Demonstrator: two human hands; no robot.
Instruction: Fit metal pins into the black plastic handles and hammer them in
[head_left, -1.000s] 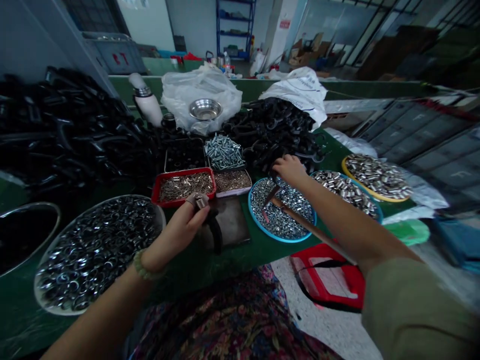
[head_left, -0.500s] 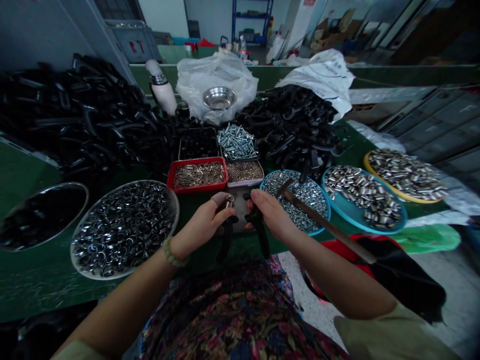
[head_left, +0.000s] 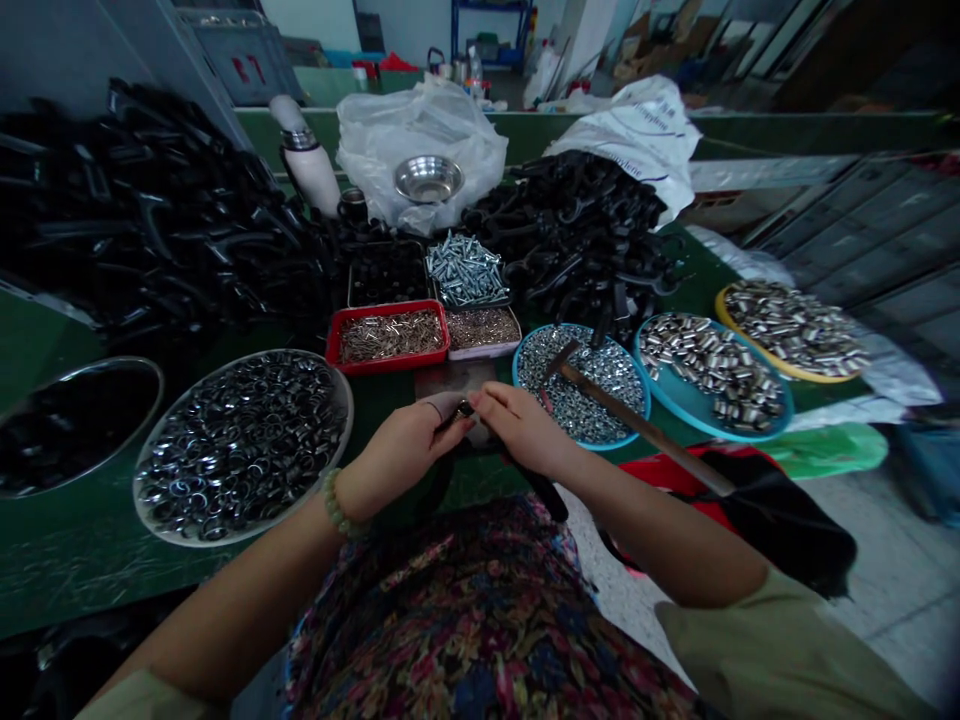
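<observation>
My left hand [head_left: 401, 432] and my right hand [head_left: 519, 428] meet above the table's front edge, the fingers of both closed. From under my right hand a black plastic handle [head_left: 553, 498] slants down toward me. A small dark part with a metal glint [head_left: 464, 409] shows between my fingertips. What my left hand grips is mostly hidden; a dim black shape hangs below it. Behind my hands lies a flat metal plate [head_left: 442, 379]. A hammer [head_left: 637, 415] rests with its head on a blue tray of small metal pieces [head_left: 581, 385], right of my right hand.
A round tray of dark metal rings [head_left: 240, 450] stands left. Behind are a red tray of metal pins [head_left: 386, 337], silver screws [head_left: 466, 270] and heaps of black plastic parts [head_left: 592, 235]. Metal sleeves [head_left: 709, 370] fill a blue basin at right. A flask [head_left: 307, 165] stands at back left.
My two hands have come together, and the parts in them now meet. The silvery coil at my left fingertips no longer shows. The view has shifted slightly.
</observation>
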